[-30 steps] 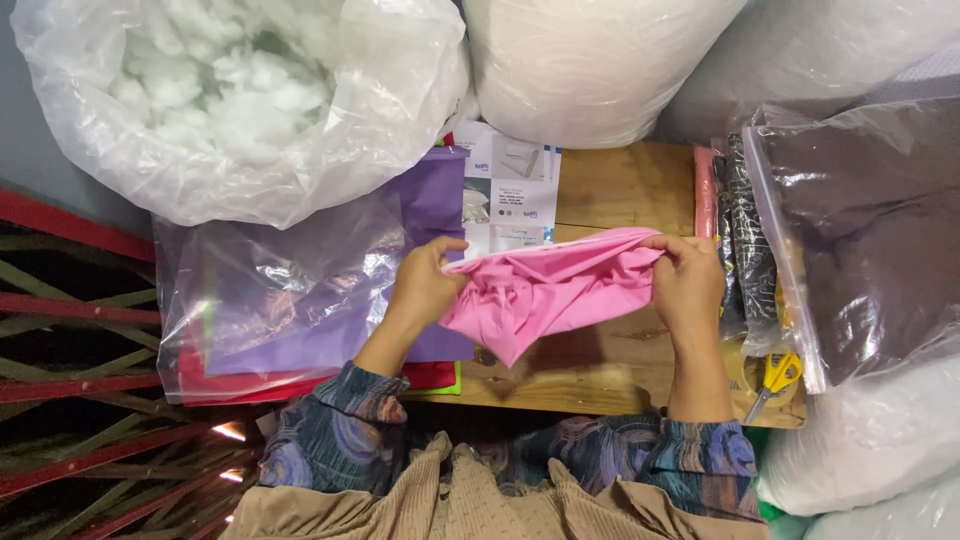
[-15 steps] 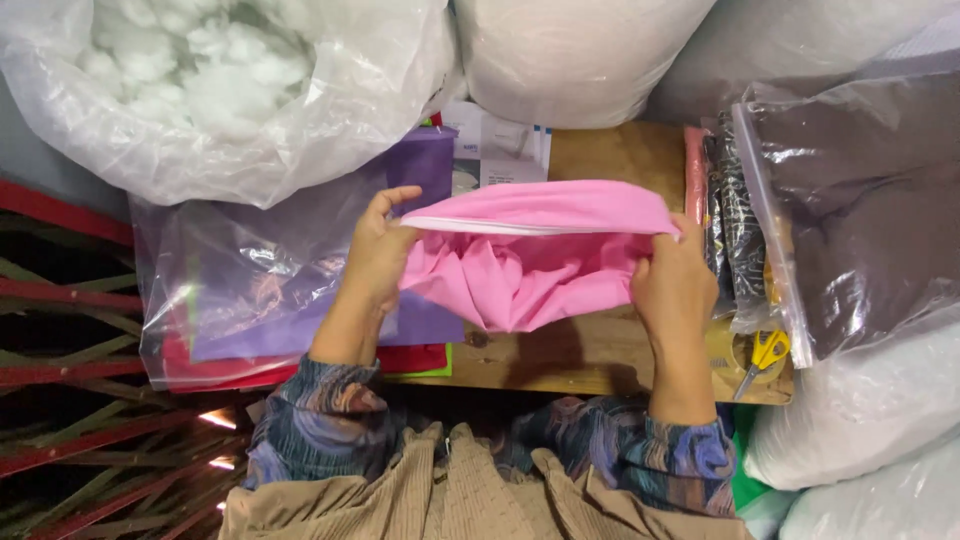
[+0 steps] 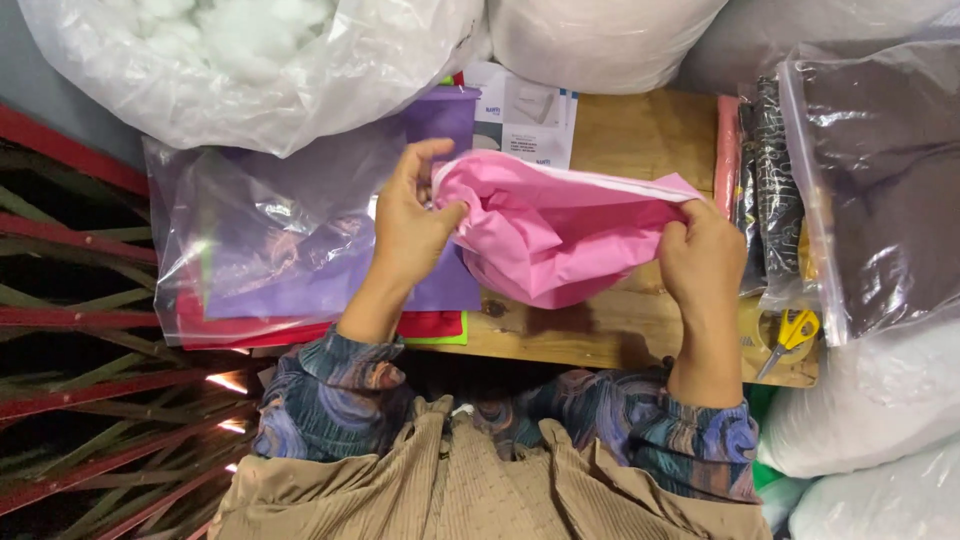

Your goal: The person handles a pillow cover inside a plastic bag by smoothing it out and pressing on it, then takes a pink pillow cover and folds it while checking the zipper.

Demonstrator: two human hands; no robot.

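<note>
We hold the soft pink fabric cover (image 3: 560, 235) above the wooden table (image 3: 640, 330), left hand (image 3: 410, 225) pinching its left edge, right hand (image 3: 700, 260) closed on its right; judged light, limp and non-fragile, it is best gripped at the white-trimmed opening hem.

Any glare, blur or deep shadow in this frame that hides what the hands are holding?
Head view: sharp and evenly lit; the pink fabric between left hand and right hand reads clearly. Glare streaks the clear plastic bags. The left edge, with red bars, falls into dark shadow.
</note>
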